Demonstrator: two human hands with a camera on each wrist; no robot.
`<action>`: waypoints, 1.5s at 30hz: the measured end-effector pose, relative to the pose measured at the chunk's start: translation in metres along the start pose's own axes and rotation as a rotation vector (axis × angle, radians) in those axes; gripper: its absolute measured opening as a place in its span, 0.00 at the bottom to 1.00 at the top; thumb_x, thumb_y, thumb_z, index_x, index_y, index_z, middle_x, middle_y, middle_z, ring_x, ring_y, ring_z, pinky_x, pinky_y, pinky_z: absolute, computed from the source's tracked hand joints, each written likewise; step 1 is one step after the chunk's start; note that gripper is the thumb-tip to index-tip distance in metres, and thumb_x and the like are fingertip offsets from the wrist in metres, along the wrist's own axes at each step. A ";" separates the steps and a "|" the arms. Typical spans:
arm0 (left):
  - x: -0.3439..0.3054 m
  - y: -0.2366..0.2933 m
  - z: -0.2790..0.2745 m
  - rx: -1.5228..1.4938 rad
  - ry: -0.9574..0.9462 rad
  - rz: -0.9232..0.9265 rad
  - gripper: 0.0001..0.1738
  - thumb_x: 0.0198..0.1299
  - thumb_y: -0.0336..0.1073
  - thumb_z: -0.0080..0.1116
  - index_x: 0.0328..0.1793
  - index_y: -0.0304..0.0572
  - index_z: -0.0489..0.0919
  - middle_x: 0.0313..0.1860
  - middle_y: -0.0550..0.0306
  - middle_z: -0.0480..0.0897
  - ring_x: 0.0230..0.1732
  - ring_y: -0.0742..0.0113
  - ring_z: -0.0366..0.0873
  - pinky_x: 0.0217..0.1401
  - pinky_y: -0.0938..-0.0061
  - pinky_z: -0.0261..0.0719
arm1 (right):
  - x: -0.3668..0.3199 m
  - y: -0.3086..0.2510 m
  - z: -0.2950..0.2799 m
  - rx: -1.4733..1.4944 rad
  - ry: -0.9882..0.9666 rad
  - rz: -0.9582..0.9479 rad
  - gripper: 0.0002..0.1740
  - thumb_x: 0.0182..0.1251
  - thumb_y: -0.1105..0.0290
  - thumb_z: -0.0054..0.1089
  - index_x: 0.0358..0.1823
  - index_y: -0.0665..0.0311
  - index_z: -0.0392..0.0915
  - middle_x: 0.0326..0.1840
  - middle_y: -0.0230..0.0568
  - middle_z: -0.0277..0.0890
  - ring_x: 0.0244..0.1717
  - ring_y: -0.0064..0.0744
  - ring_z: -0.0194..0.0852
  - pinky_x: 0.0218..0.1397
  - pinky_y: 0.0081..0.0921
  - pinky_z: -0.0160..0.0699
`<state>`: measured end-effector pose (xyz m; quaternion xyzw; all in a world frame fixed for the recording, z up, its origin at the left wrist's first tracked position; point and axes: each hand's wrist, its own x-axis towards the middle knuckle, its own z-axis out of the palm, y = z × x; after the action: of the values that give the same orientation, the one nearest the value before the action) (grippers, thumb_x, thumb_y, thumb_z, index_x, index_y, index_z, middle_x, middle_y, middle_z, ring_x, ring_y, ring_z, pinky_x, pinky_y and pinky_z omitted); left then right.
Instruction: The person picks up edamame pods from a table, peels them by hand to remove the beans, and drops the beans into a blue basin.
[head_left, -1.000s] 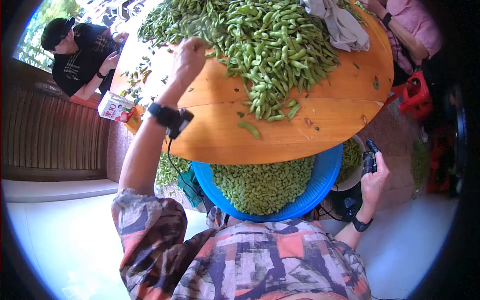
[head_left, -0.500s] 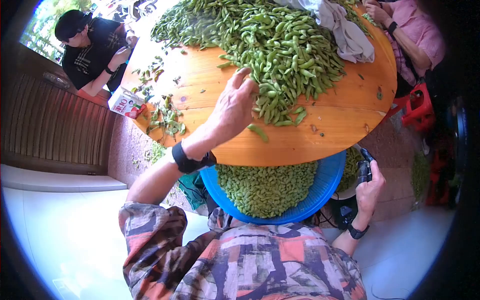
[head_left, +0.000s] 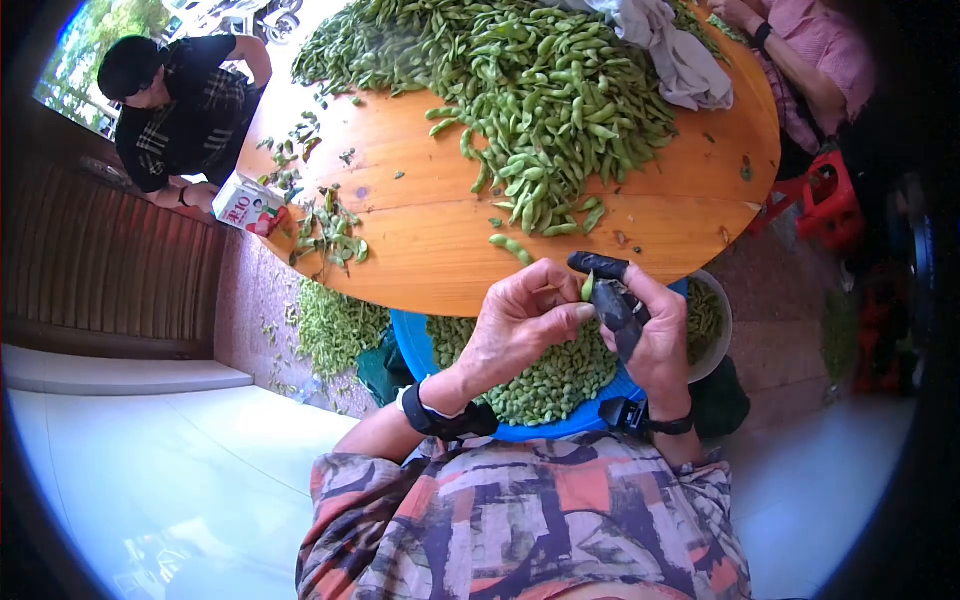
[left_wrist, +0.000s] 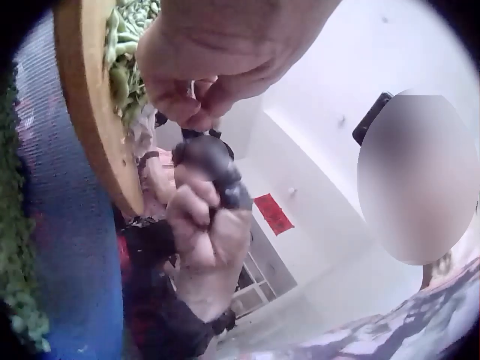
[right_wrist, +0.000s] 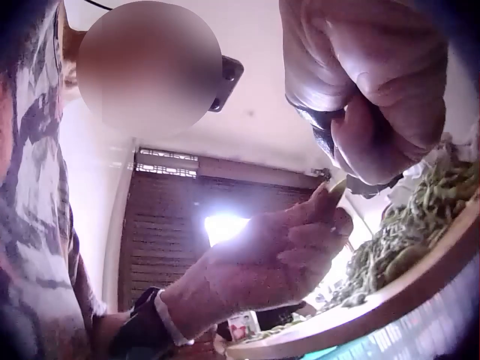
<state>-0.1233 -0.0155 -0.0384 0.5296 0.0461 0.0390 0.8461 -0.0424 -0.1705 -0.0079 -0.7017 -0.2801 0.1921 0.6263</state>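
Observation:
Over the blue basin of shelled green beans, both hands meet at a green soybean pod. My left hand pinches it from the left with thumb and forefinger. Black coverings wrap the thumb and forefinger of my right hand, which grips the pod's other end; that end is hidden behind the covered fingers. The pod's tip shows between the hands in the right wrist view, too. Just beyond them, a single pod lies near the edge of the wooden table.
A big heap of pods covers the table's far side, a grey cloth on it. Scraps and a printed carton lie left. A pale bucket stands right of the basin. Two people sit or stand around the table.
My left hand reached to the heap, came back toward me and now meets the right hand above the basin. The right hand moved inward from the right side. A pod now shows between them.

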 end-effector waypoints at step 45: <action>-0.016 -0.006 -0.009 -0.017 -0.098 -0.393 0.18 0.76 0.41 0.44 0.49 0.32 0.78 0.30 0.58 0.81 0.21 0.74 0.75 0.21 0.82 0.72 | -0.029 0.024 0.013 -0.378 0.100 -0.309 0.14 0.49 0.84 0.53 0.40 0.70 0.75 0.29 0.45 0.65 0.30 0.45 0.71 0.31 0.30 0.69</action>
<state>-0.1398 -0.0117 -0.0476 0.5044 0.1071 -0.1521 0.8432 -0.0693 -0.1805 -0.0362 -0.7637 -0.3839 0.0032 0.5191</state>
